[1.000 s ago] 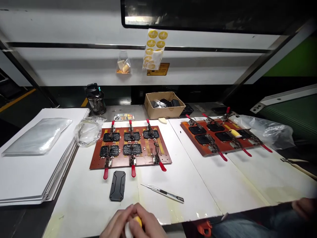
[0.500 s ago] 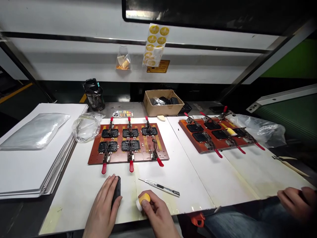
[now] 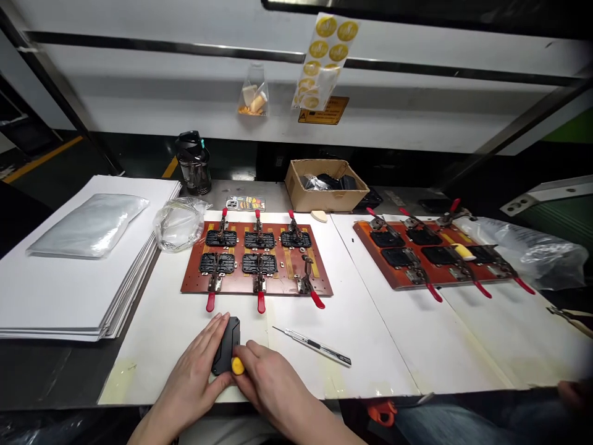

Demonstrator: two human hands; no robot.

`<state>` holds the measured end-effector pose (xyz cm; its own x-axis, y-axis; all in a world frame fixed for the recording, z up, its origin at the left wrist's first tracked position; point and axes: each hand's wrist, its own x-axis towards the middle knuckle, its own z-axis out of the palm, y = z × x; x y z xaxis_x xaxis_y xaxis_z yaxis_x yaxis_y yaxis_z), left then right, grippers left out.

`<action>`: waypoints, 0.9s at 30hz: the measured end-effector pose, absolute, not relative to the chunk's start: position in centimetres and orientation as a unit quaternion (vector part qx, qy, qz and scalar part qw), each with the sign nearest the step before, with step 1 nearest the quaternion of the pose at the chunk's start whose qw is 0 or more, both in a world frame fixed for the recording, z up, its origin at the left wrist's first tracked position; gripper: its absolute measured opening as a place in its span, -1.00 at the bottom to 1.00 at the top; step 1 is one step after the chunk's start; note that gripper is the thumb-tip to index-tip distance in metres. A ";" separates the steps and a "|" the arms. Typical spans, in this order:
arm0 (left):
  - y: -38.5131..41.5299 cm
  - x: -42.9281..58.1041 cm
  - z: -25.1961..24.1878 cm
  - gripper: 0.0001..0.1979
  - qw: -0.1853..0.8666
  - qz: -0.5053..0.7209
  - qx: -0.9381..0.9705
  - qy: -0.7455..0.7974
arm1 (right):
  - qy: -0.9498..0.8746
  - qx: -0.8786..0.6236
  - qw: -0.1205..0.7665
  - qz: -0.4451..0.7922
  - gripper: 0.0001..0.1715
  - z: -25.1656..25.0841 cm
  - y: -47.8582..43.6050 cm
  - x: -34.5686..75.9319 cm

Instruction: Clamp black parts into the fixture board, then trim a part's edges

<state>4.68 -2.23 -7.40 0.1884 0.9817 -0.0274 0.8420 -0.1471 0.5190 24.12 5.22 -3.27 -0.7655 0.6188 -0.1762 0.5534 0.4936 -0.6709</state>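
My left hand (image 3: pixel 199 358) is closed around the left side of a black rectangular plastic part (image 3: pixel 228 346), which stands tilted on the white work surface. In my right hand (image 3: pixel 266 371) is a small yellow-and-white cylinder (image 3: pixel 238 366); only its yellow end shows, against the part's lower right edge. The fingers of both hands nearly meet at the near end of the part. Just right of my right hand lies a craft knife (image 3: pixel 319 347). Beyond the hands sits a reddish-brown fixture board (image 3: pixel 236 288), with red-handled toggle clamps pressing on several black plastic parts (image 3: pixel 259 264).
Another clamp board (image 3: pixel 407 275) lies to the right, a yellow cylinder (image 3: pixel 463 252) on it. Behind stand a cardboard box (image 3: pixel 324 196) and a dark jug (image 3: pixel 194 167). A paper stack (image 3: pixel 60 296) fills the left. Another person's hand (image 3: pixel 574 395) is at the right edge.
My right hand has moved left, bringing the yellow-and-white cylinder against the black part. The part has turned so its broad face shows more. The view has shifted, and the other person's hand has drawn back.
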 end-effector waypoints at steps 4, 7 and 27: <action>-2.4 4.3 -7.8 -0.10 0.221 0.162 0.743 0.610 | -0.861 -0.351 0.046 0.365 -0.76 -3.1 5.0 23.7; -2.3 4.3 -7.8 -0.10 0.225 0.156 0.742 0.613 | -0.854 -0.351 0.028 0.384 -0.88 -3.1 5.2 23.3; -3.0 4.7 -8.0 0.07 0.181 0.157 0.731 0.639 | -0.857 -0.376 0.059 0.347 -0.89 -3.3 6.6 21.9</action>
